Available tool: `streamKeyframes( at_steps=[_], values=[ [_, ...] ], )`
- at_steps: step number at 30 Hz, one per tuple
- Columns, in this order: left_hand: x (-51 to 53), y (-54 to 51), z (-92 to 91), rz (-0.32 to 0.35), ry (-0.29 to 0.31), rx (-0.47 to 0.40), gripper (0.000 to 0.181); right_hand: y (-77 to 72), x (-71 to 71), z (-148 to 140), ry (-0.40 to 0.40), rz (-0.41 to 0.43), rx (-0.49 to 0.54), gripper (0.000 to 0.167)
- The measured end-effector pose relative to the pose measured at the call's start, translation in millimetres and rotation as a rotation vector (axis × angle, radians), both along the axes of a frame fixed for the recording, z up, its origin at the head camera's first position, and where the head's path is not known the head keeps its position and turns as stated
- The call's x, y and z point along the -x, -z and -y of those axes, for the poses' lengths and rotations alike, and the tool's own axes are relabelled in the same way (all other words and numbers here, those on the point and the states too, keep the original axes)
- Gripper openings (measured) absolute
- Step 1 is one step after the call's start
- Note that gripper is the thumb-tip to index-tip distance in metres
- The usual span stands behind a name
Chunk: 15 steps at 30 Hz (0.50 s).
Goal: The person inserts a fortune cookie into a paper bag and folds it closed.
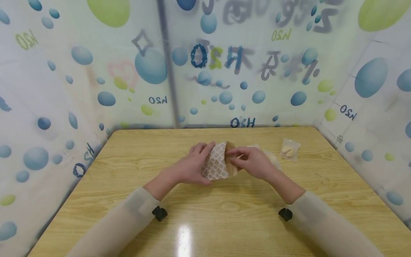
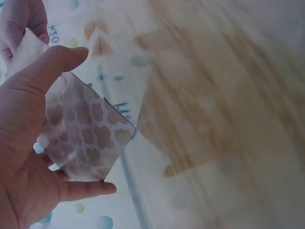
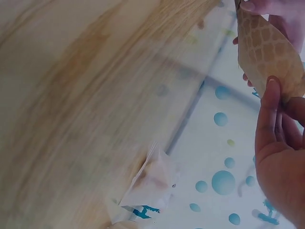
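Between the hands is a small paper bag [image 1: 216, 162], tan with a pale lattice pattern and a plain brown inside showing at its right end. My left hand [image 1: 192, 166] grips the bag from the left, with the thumb on one face and the other fingers partly hidden behind the paper [image 2: 88, 129]. At the bag's mouth, my right hand [image 1: 253, 162] pinches the paper edge between thumb and fingers. The right wrist view shows those fingertips [image 3: 272, 88] on the lower edge of the patterned paper [image 3: 267, 45].
A clear packet [image 1: 289, 150] with pale yellowish pieces lies at the back right of the wooden table [image 1: 224, 217]. Partly hidden behind my right hand is another clear bag [image 1: 272, 158] with pale contents. A printed curtain [image 1: 205, 96] stands along the table's back edge.
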State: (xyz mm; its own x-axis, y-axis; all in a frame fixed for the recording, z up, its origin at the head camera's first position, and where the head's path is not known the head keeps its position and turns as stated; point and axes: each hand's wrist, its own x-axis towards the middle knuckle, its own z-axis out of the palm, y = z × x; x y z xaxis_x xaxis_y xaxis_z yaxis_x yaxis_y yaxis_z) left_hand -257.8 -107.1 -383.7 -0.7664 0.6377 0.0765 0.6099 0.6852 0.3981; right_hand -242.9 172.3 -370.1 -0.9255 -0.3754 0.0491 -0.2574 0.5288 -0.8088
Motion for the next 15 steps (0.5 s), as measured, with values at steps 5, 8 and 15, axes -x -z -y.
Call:
streamKeyframes(
  at_steps=[5,8,15],
  values=[
    [2.3,1.6,2.6,0.044,0.001,-0.089,0.129,-1.6,-1.3,-0.2,-0.016,-0.021,0.005,0.03],
    [4.4,2.6,5.6,0.052,0.012,-0.137,0.122,-2.2,-1.6,-1.0,-0.02,-0.017,0.022,0.029],
    [8.1,4.5,9.6,0.059,-0.01,-0.169,0.116,-2.1,-2.1,-0.6,0.018,-0.066,0.019,0.025]
  ],
)
